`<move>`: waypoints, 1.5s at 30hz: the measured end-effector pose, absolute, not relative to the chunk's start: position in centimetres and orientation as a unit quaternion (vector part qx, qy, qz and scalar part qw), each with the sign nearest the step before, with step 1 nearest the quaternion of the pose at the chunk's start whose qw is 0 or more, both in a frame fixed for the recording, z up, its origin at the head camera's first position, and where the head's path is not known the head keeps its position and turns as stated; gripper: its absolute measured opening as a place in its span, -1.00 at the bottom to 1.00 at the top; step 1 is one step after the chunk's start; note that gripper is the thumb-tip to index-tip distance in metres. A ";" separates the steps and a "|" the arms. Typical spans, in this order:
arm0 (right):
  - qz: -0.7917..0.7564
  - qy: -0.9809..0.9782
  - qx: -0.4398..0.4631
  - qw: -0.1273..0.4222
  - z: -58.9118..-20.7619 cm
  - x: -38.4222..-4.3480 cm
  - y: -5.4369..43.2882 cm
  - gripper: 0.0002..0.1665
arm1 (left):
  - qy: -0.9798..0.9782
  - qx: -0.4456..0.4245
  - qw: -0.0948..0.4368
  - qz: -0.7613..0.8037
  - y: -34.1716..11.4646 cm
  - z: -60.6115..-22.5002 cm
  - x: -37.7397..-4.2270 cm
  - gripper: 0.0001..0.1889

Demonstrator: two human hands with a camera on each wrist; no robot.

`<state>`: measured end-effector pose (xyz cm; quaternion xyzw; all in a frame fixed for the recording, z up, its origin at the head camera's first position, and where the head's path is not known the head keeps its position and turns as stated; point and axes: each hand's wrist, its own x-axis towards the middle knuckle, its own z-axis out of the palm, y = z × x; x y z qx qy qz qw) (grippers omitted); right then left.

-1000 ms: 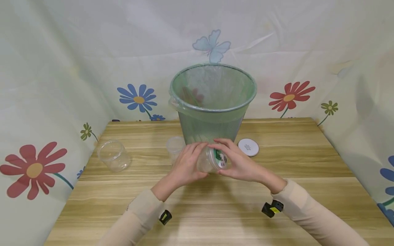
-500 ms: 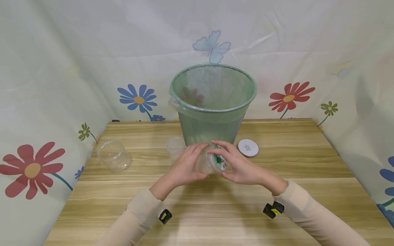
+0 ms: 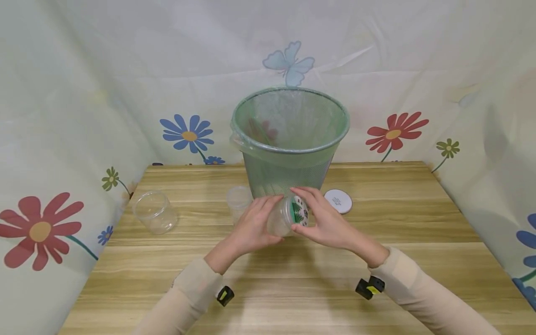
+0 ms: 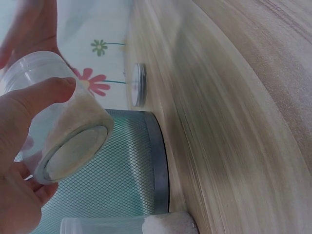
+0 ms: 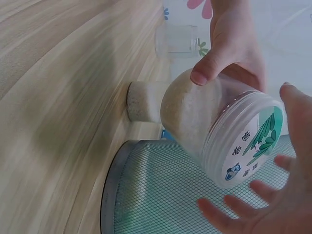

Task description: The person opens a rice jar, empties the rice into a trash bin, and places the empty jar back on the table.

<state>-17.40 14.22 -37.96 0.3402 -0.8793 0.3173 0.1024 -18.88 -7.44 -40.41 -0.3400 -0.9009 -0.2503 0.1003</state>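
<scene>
Over the table, in front of the mesh bin, my left hand (image 3: 253, 228) grips a clear plastic jar (image 3: 277, 219) with pale contents. The jar is tilted, its base turned toward the palm and its lid (image 5: 253, 144) to the right. That white lid carries a green leaf print and is on the jar's mouth. My right hand (image 3: 328, 222) is around the lid with its fingers spread. In the right wrist view its fingers (image 5: 239, 207) stand slightly off the lid's edge, and the thumb is on the opposite side.
A green mesh bin (image 3: 289, 172) with a clear liner stands behind the hands. Left of it is a clear container (image 3: 239, 197) with pale contents, partly hidden by my left hand. A clear jar (image 3: 155, 214) stands farther left. A white round lid (image 3: 338, 201) lies on the right.
My right hand has shifted around the lid, drawing back slightly and then returning, and its fingers have changed position. The lid's print has turned. My left hand keeps its grip on the jar.
</scene>
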 end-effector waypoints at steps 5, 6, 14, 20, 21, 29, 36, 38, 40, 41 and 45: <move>0.323 -0.897 0.297 0.049 -37.9 -17.2 14.3 -0.04 | -0.902 -0.337 0.108 -0.249 -7.3 -40.4 -18.8 0.02; 0.325 -0.897 0.297 0.043 -37.9 -17.2 14.3 -0.05 | -0.901 -0.338 0.110 -0.250 -7.3 -40.4 -18.8 0.02; 0.345 -0.868 0.357 0.036 -37.7 -17.4 14.5 -0.05 | -0.898 -0.343 0.112 -0.251 -7.3 -40.6 -18.8 0.02; 0.316 -0.853 0.412 0.060 -37.8 -17.5 14.8 -0.05 | -0.899 -0.343 0.105 -0.251 -7.4 -40.6 -18.9 0.01; 0.313 -0.850 0.419 0.061 -37.8 -17.5 14.8 -0.05 | -0.899 -0.342 0.103 -0.251 -7.4 -40.6 -18.9 0.01; 0.294 -0.841 0.448 0.071 -37.9 -17.5 15.0 -0.06 | -0.902 -0.342 0.095 -0.247 -7.5 -40.7 -18.9 0.01; 0.284 -0.839 0.459 0.074 -38.2 -17.5 15.1 -0.07 | -0.903 -0.340 0.097 -0.244 -7.4 -40.8 -18.8 0.01; 0.288 -0.838 0.458 0.073 -38.2 -17.4 15.1 -0.08 | -0.905 -0.336 0.094 -0.243 -7.4 -40.8 -18.8 0.01; 0.297 -0.839 0.449 0.075 -38.2 -17.4 15.0 -0.10 | -0.905 -0.335 0.092 -0.244 -7.4 -40.8 -18.7 0.01; 0.304 -0.841 0.442 0.077 -38.2 -17.3 14.9 -0.10 | -0.905 -0.335 0.092 -0.246 -7.4 -40.8 -18.7 0.02; 0.320 -0.855 0.396 0.096 -38.1 -17.2 14.5 -0.09 | -0.904 -0.332 0.095 -0.250 -7.3 -40.9 -18.7 0.03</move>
